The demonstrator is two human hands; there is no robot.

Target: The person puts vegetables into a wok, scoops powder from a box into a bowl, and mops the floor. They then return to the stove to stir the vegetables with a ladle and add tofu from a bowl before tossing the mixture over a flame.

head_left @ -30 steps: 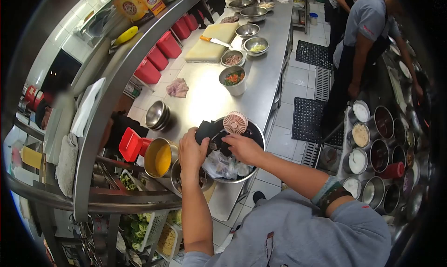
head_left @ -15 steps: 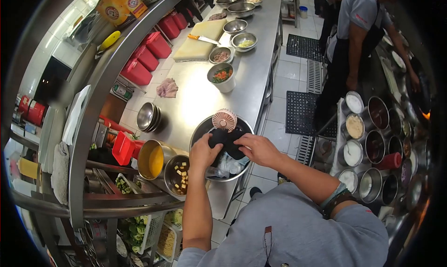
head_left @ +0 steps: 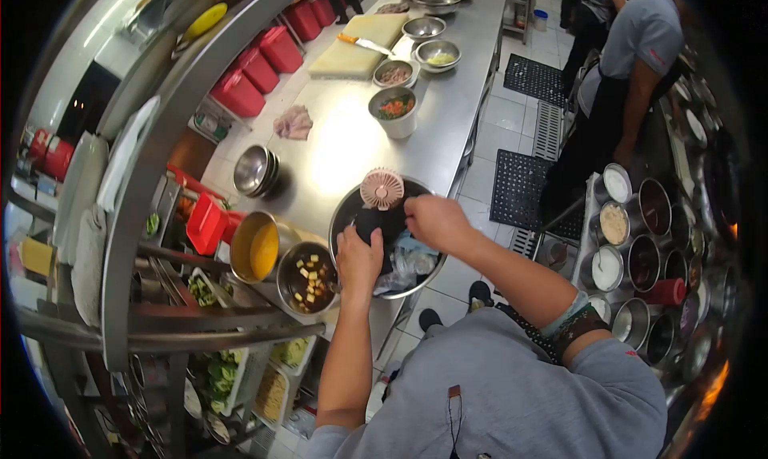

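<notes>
Pinching a dark pouch over a steel bowl, left hand and right hand grip its edges; pink fan at twelve o'clock; clear bags beneath, handling looks unfinished.

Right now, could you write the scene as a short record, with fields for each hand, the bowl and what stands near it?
Left hand: over the bowl, fingers curled on a dark thing
Right hand: at the dark thing's far edge; grip hidden
In bowl: clear bags; pink fan at the far rim
Left of bowl: pot of yellow liquid, pot with cubes
Counter: cup of chopped vegetables, cutting board
Other person: stands at the right, across the aisle
</notes>
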